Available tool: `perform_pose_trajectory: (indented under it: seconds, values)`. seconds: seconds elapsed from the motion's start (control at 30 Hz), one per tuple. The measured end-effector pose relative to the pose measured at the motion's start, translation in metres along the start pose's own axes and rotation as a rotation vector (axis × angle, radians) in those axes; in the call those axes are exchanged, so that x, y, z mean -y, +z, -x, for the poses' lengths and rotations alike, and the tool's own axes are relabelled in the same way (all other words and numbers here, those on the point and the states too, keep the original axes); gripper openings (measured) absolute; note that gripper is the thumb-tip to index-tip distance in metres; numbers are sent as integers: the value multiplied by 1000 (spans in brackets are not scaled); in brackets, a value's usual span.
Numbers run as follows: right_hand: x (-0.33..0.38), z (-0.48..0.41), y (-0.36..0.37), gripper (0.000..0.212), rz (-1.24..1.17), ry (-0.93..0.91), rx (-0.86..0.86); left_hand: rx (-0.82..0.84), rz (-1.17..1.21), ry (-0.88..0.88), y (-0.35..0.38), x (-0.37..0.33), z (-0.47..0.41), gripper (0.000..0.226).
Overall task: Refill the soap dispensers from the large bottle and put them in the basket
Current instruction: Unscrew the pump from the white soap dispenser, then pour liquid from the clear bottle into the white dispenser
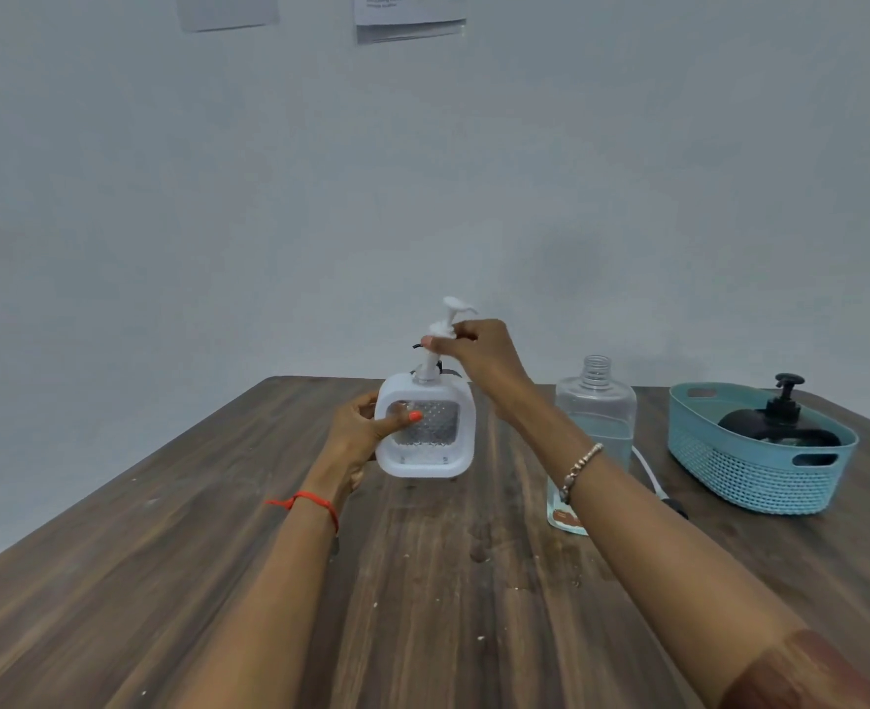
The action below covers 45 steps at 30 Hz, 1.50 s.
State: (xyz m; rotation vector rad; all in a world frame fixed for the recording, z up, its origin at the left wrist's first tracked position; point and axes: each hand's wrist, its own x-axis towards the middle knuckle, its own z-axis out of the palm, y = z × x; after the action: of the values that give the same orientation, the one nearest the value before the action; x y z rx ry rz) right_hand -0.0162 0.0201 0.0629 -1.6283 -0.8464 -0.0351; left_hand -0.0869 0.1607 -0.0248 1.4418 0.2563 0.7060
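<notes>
1. Nearest the camera, two bare forearms reach forward over a dark wood-grain surface (167, 580). The surface carries pale specks and a few wet-looking marks between the arms.
2. A reddish sleeve edge (801, 672) shows at the lower right. A beaded bracelet (579, 470) sits on the right wrist, a red thread (315, 504) on the left wrist.
3. The large bottle (594, 427) stands upright on the surface, partly behind the right forearm. It is clear, uncapped, with the threaded neck bare, and holds pale blue liquid in its lower part. No label can be read on it.
4. A white tube with a dark end (655, 486) lies on the surface just right of the large bottle, largely hidden by the forearm.
5. The left hand (358, 437) is closed around the left side of the white soap dispenser (425, 427), thumb across its clear textured front panel. The dispenser is upright at mid-surface; contact between its base and the surface cannot be determined.
6. The right hand (474, 350) pinches the collar of the white pump head (448, 322), which stands raised above the dispenser's neck with its stem running down into the opening.
7. The blue woven basket (750, 478) rests to the right, well apart from the white dispenser. A black soap dispenser (778, 424) sits inside it.
8. A small dark object shows behind the white dispenser, mostly obstructed; its identity cannot be determined.
9. On the far wall, two paper sheets (410, 15) hang at the top edge. The printed text is too blurred to read.
</notes>
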Motion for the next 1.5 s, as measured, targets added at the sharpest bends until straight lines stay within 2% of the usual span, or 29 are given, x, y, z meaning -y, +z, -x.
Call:
perform_pose_trajectory:
  seconds: [0.1, 0.27, 0.33, 0.5, 0.57, 0.7, 0.8, 0.87, 0.97, 1.07, 1.17, 1.27, 1.33, 1.4, 1.5]
  values:
    - [7, -8, -9, 22, -78, -91, -93, -64, 25, -39, -6, 3, 1, 28]
    - [-21, -3, -11, 34, -44, -223, -155, -288, 65, -87, -22, 7, 2, 33]
    - [-46, 6, -7, 28, 59, -279, -79, -340, 69, -67, -28, 7, 5, 37]
    - [-124, 32, 5, 13, 649, -243, 267, -366, 85, -55, -28, 6, 8, 49]
    - [-141, 44, 6, 8, 735, -218, 363, -371, 76, -43, -25, 4, 9, 46]
    - [-142, 53, 5, 22, 857, -215, 476, -357, 65, -42, -18, 0, 7, 33]
    - [-137, 53, 2, 19, 896, -201, 523, -332, 43, -36, -10, -2, 5, 31]
    - [-132, 55, -4, 24, 858, -220, 491, -307, 41, -32, -3, -2, 4, 30]
    - [-111, 59, -17, 29, 703, -294, 316, -279, 39, -24, 7, -3, 5, 28]
    - [-86, 61, -34, 33, 553, -440, 22, -232, 44, -14, 17, -4, 6, 26]
    - [-71, 60, -58, 30, 525, -607, -318, -190, 33, -12, 29, -7, 6, 26]
    - [-69, 57, -84, 35, 560, -599, -528, -150, 27, -5, 40, -9, 7, 25]
    - [-76, 55, -98, 54, 541, -479, -525, -116, 27, -8, 45, -8, 7, 26]
    - [-89, 54, -108, 74, 404, -321, -458, -85, 35, -10, 48, -7, 7, 29]
    - [-112, 54, -117, 89, 116, -27, -253, -39, 48, -13, 51, -6, 7, 30]
